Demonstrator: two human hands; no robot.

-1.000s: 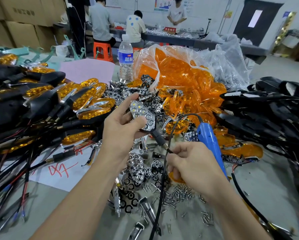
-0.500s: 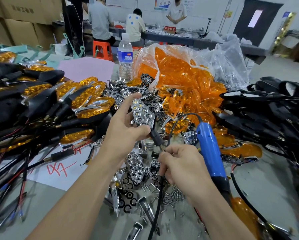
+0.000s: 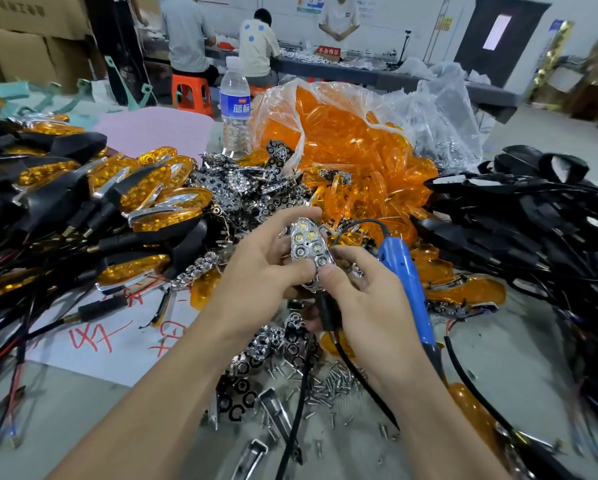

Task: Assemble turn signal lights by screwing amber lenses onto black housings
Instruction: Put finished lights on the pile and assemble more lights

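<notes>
A chrome LED reflector [image 3: 309, 249] with its top lights lit is held up between both hands over the table's middle. My left hand [image 3: 259, 271] grips its left side, thumb near the lower edge. Its lower right corner is pinched by my right hand [image 3: 366, 299], and a black stem [image 3: 327, 313] hangs beneath. A blue electric screwdriver [image 3: 404, 282] lies along the outer side of my right hand; its grip is hidden. Loose amber lenses fill a clear bag [image 3: 353, 161] behind. Black housings with wires [image 3: 532, 230] are heaped at the right.
Finished amber-and-black lights [image 3: 145, 202] are piled at the left. Loose chrome reflectors [image 3: 242, 192] and small screws [image 3: 328, 386] cover the table near me. A water bottle [image 3: 235, 105] stands behind the pile. People work at a far bench.
My right hand rose from the wire end to the reflector's lower corner. The reflector turned upright to face me and its top LEDs are now lit.
</notes>
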